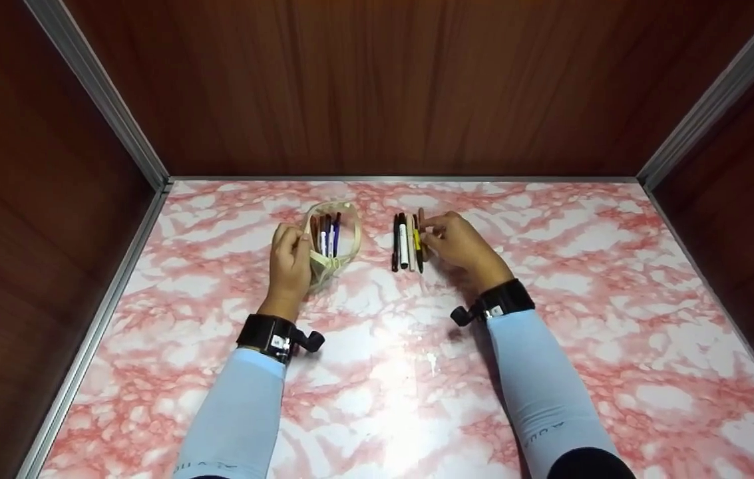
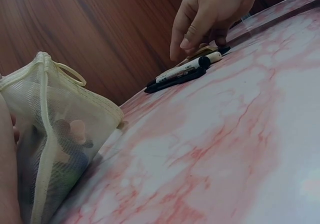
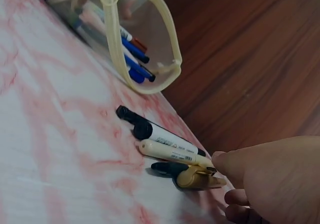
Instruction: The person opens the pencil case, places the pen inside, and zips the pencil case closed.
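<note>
A cream zippered mesh pouch (image 1: 357, 233) stands mouth open on the table, with several pens and markers (image 3: 134, 54) inside. My left hand (image 1: 291, 263) grips the pouch's left edge. To the right of the pouch, more pens lie side by side: a black pen (image 1: 395, 243), a white marker with a black cap (image 1: 403, 245), a beige pen (image 3: 167, 150), a black-and-yellow pen (image 1: 418, 243) and a tan, gold-looking pen (image 3: 195, 180). At that row's right side is my right hand (image 1: 462, 246), its fingertips by the tan pen; whether they touch it is unclear.
The table (image 1: 377, 386) has a pink-and-white marbled top. A dark wooden panel (image 1: 403, 86) rises behind it, with similar panels at the left and right sides. Metal strips (image 1: 97, 93) edge the panels.
</note>
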Motion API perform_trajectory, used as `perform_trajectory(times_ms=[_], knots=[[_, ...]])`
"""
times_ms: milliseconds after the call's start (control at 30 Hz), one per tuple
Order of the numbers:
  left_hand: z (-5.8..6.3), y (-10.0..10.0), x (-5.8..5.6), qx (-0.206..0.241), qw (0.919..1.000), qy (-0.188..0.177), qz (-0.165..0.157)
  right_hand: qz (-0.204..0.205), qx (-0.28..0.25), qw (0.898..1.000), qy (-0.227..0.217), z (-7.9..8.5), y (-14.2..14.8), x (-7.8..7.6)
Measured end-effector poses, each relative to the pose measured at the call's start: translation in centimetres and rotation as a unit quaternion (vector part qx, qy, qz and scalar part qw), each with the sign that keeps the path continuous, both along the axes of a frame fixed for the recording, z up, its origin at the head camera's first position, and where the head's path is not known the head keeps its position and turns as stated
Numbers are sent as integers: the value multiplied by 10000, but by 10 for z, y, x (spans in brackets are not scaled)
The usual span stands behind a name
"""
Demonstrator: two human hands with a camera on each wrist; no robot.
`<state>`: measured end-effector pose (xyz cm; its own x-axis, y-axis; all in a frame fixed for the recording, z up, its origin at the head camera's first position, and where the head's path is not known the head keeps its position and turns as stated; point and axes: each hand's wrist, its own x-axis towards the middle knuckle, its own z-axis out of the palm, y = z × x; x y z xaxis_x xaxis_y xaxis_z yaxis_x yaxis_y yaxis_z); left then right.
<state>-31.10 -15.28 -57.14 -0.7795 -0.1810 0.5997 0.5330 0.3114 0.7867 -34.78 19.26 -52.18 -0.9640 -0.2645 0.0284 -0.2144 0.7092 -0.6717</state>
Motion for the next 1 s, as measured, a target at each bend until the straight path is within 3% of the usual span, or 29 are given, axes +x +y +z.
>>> perform_trajectory(times_ms=[267, 500, 800, 1000], knots=[[2, -4, 0, 139, 9998, -36, -121, 158, 276, 9994, 95, 0, -1, 1], [3, 1, 0, -16, 10000, 83, 24, -14, 460, 9987, 238, -1, 2, 2], [2, -2, -1, 52, 9998, 96, -158, -316, 612, 9976, -30, 1, 3, 4], [2, -5, -1, -20, 9995, 21, -315, -468, 582, 9960, -499, 6, 4, 11]])
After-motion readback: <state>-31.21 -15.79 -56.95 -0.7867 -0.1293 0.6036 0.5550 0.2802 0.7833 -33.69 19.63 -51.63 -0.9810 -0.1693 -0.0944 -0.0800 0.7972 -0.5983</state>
